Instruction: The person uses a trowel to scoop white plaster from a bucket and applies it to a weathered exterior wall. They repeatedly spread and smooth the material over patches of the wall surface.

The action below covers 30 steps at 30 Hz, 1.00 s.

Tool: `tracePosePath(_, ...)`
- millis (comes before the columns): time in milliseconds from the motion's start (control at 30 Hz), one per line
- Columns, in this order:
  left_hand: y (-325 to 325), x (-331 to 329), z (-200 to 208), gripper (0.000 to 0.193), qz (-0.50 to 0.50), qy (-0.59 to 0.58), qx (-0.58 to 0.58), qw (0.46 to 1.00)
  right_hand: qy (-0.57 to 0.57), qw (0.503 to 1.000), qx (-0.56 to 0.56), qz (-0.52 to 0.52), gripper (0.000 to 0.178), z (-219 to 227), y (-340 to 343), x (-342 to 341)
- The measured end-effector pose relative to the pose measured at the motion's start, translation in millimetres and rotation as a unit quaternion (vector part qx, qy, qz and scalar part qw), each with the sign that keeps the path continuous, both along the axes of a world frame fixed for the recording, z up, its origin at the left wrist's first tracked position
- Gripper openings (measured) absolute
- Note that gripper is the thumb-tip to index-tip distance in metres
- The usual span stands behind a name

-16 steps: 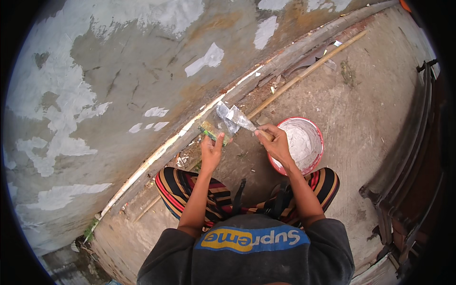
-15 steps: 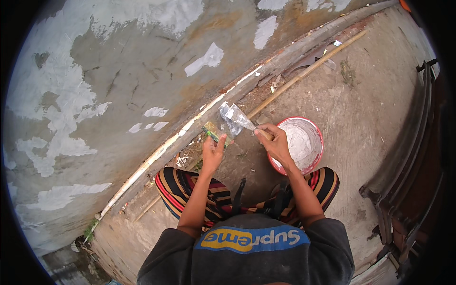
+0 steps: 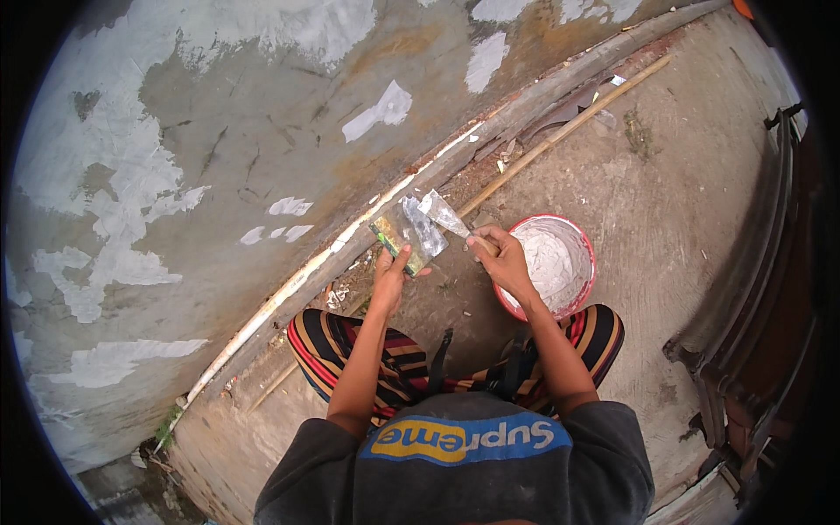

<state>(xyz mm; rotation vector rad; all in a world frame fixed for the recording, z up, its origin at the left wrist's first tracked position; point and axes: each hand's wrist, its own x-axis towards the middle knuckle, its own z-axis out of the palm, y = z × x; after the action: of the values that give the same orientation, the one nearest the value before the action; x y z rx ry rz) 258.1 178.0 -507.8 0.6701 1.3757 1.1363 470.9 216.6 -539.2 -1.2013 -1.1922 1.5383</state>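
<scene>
My left hand (image 3: pixel 391 278) grips a flat scraper plate (image 3: pixel 395 238) by its green-yellow near edge; whitish grey filler is smeared over its far right part. Pinched in my right hand (image 3: pixel 506 260) is a putty knife (image 3: pixel 449 217) with a wooden handle and a white-coated blade. The blade's tip lies close to the plate's far right corner; whether they touch I cannot tell. Just right of my right hand stands a red-rimmed bucket (image 3: pixel 584 302) holding white filler (image 3: pixel 544 258).
A grey wall (image 3: pixel 262 149) with white filler patches rises at the left. Along its foot runs a ledge (image 3: pixel 302 276) with a white edge. A long wooden pole (image 3: pixel 569 131) lies on the concrete floor (image 3: pixel 674 236). Dark metal parts (image 3: pixel 731 350) stand at the far right.
The plate in my left hand has turned, so its broad face now shows more fully. The putty knife has shifted only slightly in my right hand. The bucket has stayed put.
</scene>
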Motion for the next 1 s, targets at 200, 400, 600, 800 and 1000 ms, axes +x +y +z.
tracePosePath(200,-6.4,-7.2,-18.1,0.038,-0.107,0.168,-0.02,0.98,-0.074,0.997,0.019,0.006,0.022,9.0,-1.8,-6.1)
tracePosePath(400,-19.2,-1.7,-31.2,0.042,-0.04,0.1,-0.032,0.994,0.051,0.997,0.001,-0.057,0.028,16.4,7.5,-5.4)
tracePosePath(600,-9.3,13.2,7.2,0.043,-0.126,0.545,0.185,0.808,0.09,0.981,-0.169,-0.037,0.035,5.7,-0.3,-14.5)
tracePosePath(800,-8.8,25.6,3.1,0.06,-0.096,0.562,0.243,0.785,0.127,0.963,-0.226,-0.076,0.035,3.3,-7.4,-22.3)
tracePosePath(1000,-8.8,37.9,3.2,0.061,-0.087,0.582,0.243,0.771,0.132,0.937,-0.298,-0.123,0.035,-1.1,-17.4,-24.6)
